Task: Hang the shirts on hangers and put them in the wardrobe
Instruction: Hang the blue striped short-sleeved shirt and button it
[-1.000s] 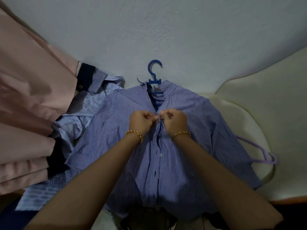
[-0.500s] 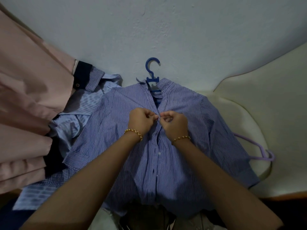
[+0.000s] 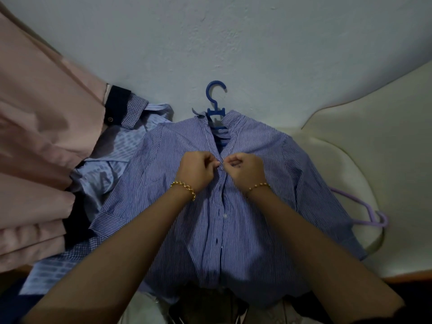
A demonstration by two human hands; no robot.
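One striped shirt point(image 3: 268, 195) lies front-up and spread flat, and everything else is placed from it. There are two hangers. The blue hanger point(image 3: 216, 99) is inside the striped shirt, with its hook and neck sticking out past the collar toward the pale wall point(image 3: 210, 43). The lilac hanger point(image 3: 364, 212) lies loose off the shirt's right sleeve, partly tucked under it, on a cream cushion point(image 3: 350, 148).

Two hands meet at the top of the striped shirt's front opening, just below the collar. The left hand point(image 3: 196, 170) has its fingers curled in, thumb and forefinger pinching the left edge of the opening. The right hand point(image 3: 245, 171) is curled the same way and pinches the right edge. The two sets of fingertips almost touch over the placket. Each wrist wears one gold bracelet, two in all: one on the left wrist point(image 3: 184, 187), one on the right wrist point(image 3: 259, 186). Both forearms cross the shirt's lower half.

Below the hands, one white button point(image 3: 225, 215) shows on the placket; the other fastenings are too dim to count.

A second shirt, the checked shirt point(image 3: 105, 169), is light blue with dark navy trim. It lies crumpled off the striped shirt's left sleeve, and that sleeve lies partly over it. Farther out on that same side is pink fabric point(image 3: 35, 136) in several folds, its edge resting on the checked shirt.
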